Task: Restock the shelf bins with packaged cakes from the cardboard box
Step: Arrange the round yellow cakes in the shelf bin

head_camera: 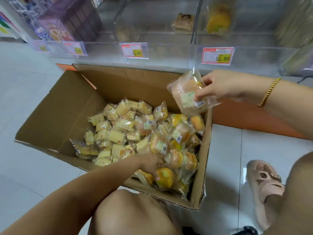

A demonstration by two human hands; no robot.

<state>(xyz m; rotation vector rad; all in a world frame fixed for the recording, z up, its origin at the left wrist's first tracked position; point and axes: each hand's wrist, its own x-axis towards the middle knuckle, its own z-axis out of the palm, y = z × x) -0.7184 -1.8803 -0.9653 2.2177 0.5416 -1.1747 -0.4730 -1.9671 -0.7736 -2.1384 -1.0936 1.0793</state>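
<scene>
Right hand (218,87) pinches a clear-wrapped pale round cake (187,96) above the right rim of the open brown cardboard box (67,107) — left hand (149,164), inside it, grasps a clear-wrapped yellow round cake (166,177).

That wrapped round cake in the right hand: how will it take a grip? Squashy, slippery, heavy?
Probably light: the right hand holds the wrapped cake with fingers alone. Likely soft and squashable: it looks like sponge in loose film. The glossy wrapper may slip, so a gentle, wide pinch seems safest.
</scene>
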